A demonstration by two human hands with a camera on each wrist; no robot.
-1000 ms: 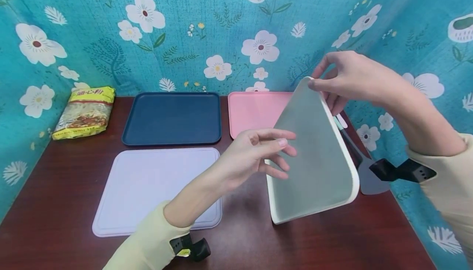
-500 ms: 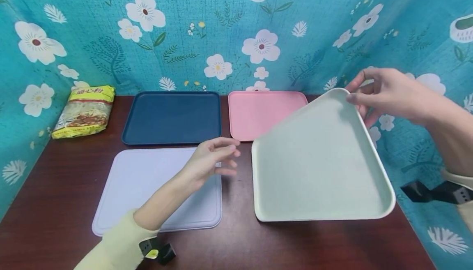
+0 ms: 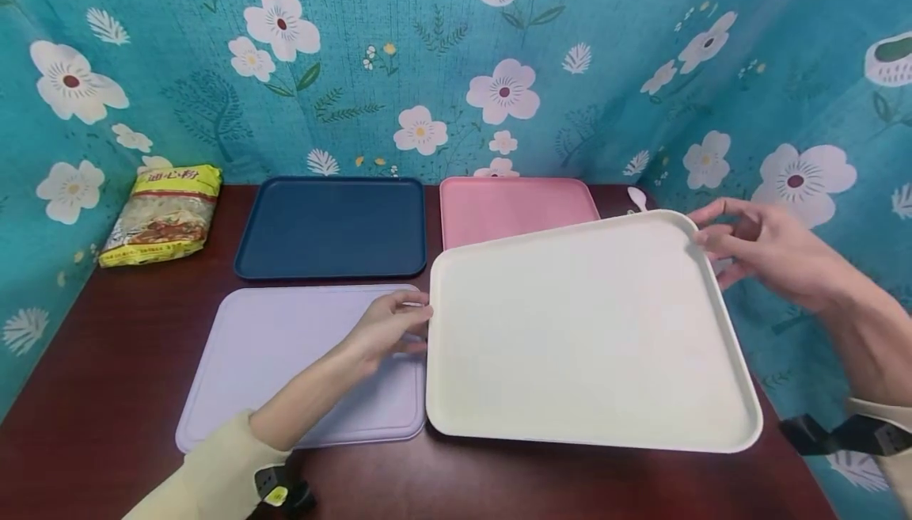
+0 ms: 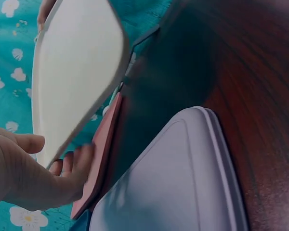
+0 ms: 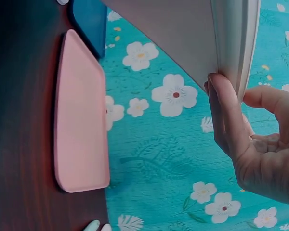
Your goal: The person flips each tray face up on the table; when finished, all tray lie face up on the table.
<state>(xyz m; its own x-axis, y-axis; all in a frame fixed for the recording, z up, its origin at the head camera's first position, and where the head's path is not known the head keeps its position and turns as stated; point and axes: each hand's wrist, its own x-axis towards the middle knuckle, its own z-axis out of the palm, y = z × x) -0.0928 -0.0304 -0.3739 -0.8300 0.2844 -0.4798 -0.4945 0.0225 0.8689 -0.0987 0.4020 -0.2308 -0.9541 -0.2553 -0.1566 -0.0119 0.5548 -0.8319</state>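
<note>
Teal cloth (image 3: 385, 53): flowered, hanging behind the table (image 3: 100, 385)
Table: dark red-brown, wood-grained
Cream tray (image 3: 591, 338): tilted above the table's right part, far right corner raised; whether its near edge rests on the wood I cannot tell
Lavender tray (image 3: 299, 370): flat, just beside the cream one's left rim
Navy tray (image 3: 331, 227): flat, behind the lavender one
Pink tray (image 3: 513, 207): partly hidden by the cream one
Food bag (image 3: 164, 215): yellow, back left
Right hand (image 3: 773, 255): pinching the raised corner; one corner alone could let the tray pivot and slip
Left hand (image 3: 385, 326): fingers loosely spread about the left rim, no firm hold showing; a missed grasp could let that side knock the lavender tray
White spoon (image 3: 636, 199): back right; a swinging corner might brush it
</note>
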